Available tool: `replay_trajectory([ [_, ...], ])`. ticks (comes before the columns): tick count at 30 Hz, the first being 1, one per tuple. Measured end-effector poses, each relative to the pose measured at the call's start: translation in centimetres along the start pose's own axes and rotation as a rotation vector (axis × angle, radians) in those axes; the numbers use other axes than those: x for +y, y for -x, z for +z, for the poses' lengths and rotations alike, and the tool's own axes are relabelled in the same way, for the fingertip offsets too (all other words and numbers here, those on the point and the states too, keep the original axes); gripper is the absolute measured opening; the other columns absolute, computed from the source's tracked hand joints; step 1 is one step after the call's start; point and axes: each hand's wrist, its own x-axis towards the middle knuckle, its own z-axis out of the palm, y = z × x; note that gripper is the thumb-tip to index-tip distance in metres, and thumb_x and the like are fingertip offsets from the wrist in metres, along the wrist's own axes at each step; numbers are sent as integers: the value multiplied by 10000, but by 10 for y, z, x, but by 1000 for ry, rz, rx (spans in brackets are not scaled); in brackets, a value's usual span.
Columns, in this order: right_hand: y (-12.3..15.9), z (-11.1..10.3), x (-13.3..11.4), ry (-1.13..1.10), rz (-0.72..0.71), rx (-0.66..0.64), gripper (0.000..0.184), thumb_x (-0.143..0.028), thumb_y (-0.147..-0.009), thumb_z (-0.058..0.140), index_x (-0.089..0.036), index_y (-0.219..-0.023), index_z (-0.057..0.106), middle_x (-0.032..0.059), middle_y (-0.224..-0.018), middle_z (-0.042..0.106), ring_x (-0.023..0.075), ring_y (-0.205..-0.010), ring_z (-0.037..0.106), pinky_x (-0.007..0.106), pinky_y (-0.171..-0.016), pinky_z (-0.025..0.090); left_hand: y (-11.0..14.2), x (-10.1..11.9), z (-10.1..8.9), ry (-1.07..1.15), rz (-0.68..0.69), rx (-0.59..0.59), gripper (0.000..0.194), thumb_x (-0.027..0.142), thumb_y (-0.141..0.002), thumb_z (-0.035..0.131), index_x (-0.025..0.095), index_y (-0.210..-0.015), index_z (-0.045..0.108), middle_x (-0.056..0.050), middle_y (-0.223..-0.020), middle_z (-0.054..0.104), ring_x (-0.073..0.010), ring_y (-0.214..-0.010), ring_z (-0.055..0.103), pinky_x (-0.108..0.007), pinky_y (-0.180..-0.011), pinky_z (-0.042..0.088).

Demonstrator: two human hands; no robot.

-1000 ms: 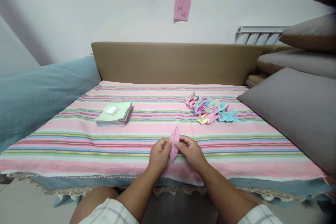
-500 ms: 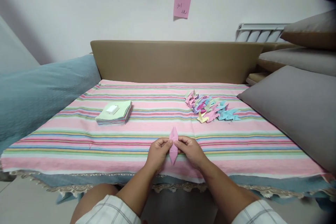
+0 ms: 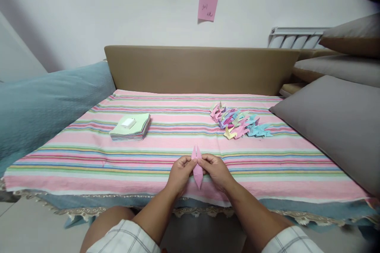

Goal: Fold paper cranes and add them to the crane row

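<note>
Turned slightly since earlier, pink folded paper [image 3: 198, 176] shows two tips — my left hand [image 3: 179, 172] and right hand [image 3: 218, 170] pinch its middle; matching edges evenly should crease best.

At lower centre, the left hand [image 3: 181, 172] and right hand [image 3: 216, 170] pinch a pink paper [image 3: 198, 174], its split tips pointing up. Left of centre, a white block [image 3: 128, 123] sits on a paper stack [image 3: 130, 131]; right of centre, folded cranes [image 3: 239, 123] lie on the striped cloth [image 3: 166, 142].
</note>
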Motion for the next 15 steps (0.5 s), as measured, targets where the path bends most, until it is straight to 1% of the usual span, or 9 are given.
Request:
replay_trajectory([
  [4,1,0,-1,6,3,-19,298,-434,-693,687,-166,-822,677,-14,-666,586,92,-572,472,227,-557,388,1,2,0,-8,-5,-25,310,388,-591,768,141,-656,593,22,-578,601,-101,-548,543,-234,-599,441],
  [8,3,4,-3,-71,4,-26,332,-450,-687,691,-172,-862,649,-14,-678,583,93,-584,478,219,-562,384,1,3,-2,-64,11,-39,316,390,-598,764,136,-657,585,32,-563,581,-77,-519,497,-195,-542,382],
  [12,3,6,-4,-131,15,-4,326,-471,-683,692,-168,-767,603,-46,-578,512,70,-505,417,203,-501,336,2,3,-3,-177,37,-59,337,421,-595,756,133,-656,592,34,-561,575,-75,-512,470,-193,-519,348],
  [15,2,6,-4,-107,21,25,354,-488,-646,714,-169,-685,565,-59,-532,480,63,-470,387,201,-472,316,5,4,-2,-216,44,-56,348,430,-576,765,136,-634,588,42,-540,561,-69,-497,449,-189,-501,331],
])
